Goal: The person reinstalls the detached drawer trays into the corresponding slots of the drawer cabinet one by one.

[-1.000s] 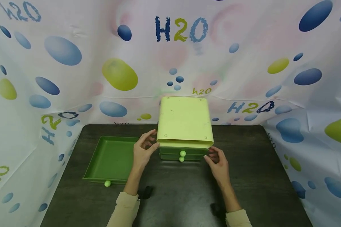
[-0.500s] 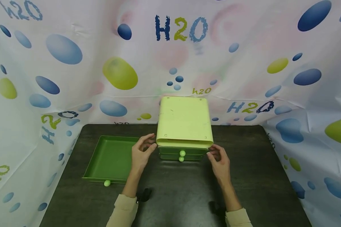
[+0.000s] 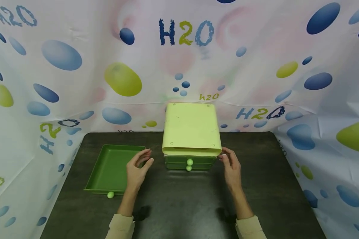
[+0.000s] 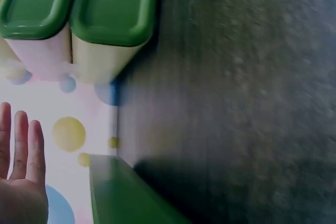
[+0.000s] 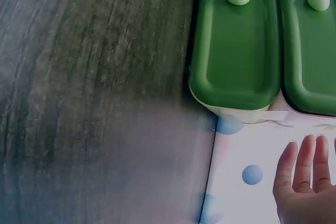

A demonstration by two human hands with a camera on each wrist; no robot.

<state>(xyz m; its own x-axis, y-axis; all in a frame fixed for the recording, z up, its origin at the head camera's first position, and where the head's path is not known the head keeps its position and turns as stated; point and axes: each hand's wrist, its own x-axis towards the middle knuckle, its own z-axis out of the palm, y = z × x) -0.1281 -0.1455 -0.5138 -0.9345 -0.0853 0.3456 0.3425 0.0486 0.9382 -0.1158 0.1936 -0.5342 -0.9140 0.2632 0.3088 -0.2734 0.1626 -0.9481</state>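
Observation:
A pale yellow drawer cabinet (image 3: 192, 126) stands at the back of the table. Its top slot gapes, and below it two green drawer fronts (image 3: 175, 162) with round light-green knobs sit in place. To the left, a loose green drawer (image 3: 110, 169) lies flat on the table, its knob facing front. My left hand (image 3: 136, 171) hovers between this drawer and the cabinet, fingers loosely bent, nothing held. Beside the cabinet's lower right side is my right hand (image 3: 232, 169), fingertips close to the wall; whether they touch is unclear. Both wrist views show relaxed, extended fingers.
The dark table (image 3: 275, 192) ends at a white printed curtain (image 3: 251, 83) behind and at both sides. The cabinet's back is close to that curtain.
My left hand has moved left, away from the cabinet's side toward the loose drawer. My right hand's fingers have drawn away from the drawer front. The head view has shifted slightly.

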